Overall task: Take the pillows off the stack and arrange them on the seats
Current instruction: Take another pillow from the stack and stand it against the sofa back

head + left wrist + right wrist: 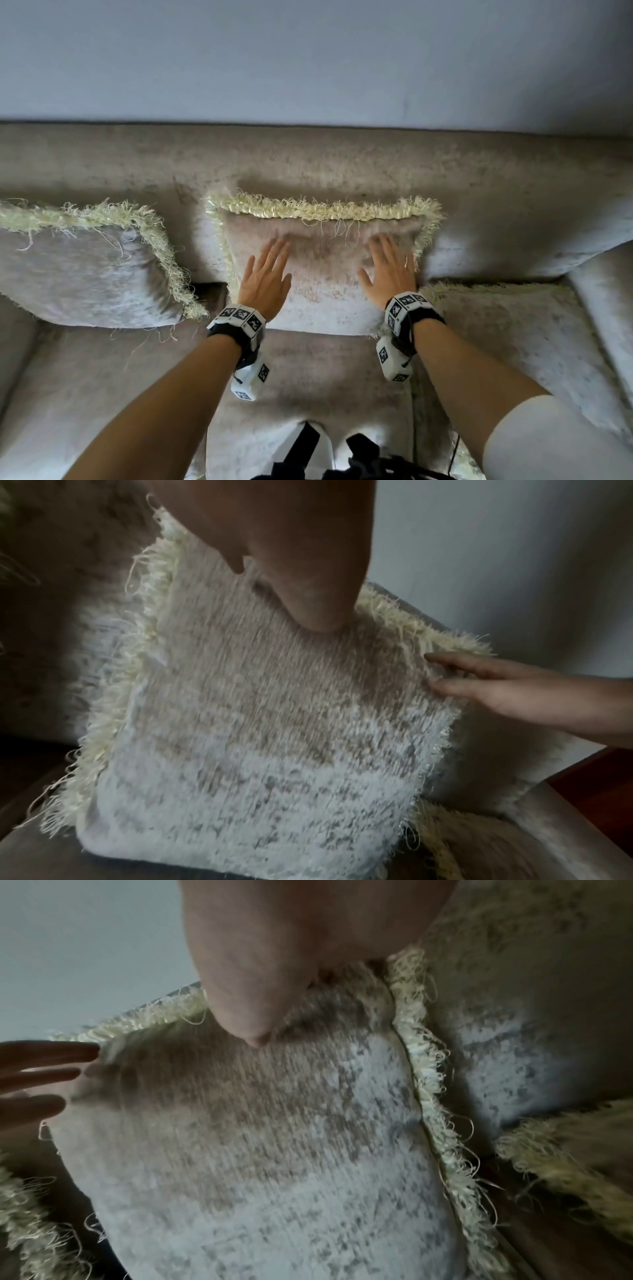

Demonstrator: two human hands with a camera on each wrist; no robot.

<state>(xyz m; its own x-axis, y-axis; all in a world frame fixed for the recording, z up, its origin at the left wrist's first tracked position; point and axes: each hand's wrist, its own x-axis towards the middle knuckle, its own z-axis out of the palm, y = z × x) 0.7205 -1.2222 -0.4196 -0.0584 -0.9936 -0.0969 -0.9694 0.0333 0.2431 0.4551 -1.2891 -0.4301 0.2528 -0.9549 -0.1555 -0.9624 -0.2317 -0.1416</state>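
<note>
— Pressing on that middle pillow (322,274), are they?

— Yes. Both hands lie flat on its front. The left hand (265,277) is on the left half, the right hand (388,274) on the right half, fingers straight and spread, pointing toward the far edge. Neither grip is closed round anything; the palms only touch the fabric.

— And where does the pillow sit?

— On the sofa (308,161), standing tilted against the backrest, near the middle of the seat. Its pale fringe (325,207) runs along the far edge and down both sides.

— Any others?

— One more pillow (85,274) leans against the backrest to the left, just beside the middle one, with the same fringe. A third pillow (513,329) lies flat on the seat to the right, next to the armrest (603,301), its near-left corner touching or tucked under the middle pillow; I cannot tell which.

— What do the wrist views add?

— The left wrist view shows the palm on the fabric and the right fingers (479,669) resting near the fringed far corner. The right wrist view is blurred but shows the same flat contact.

— Behind the sofa?

— A plain grey wall (308,58).
</note>
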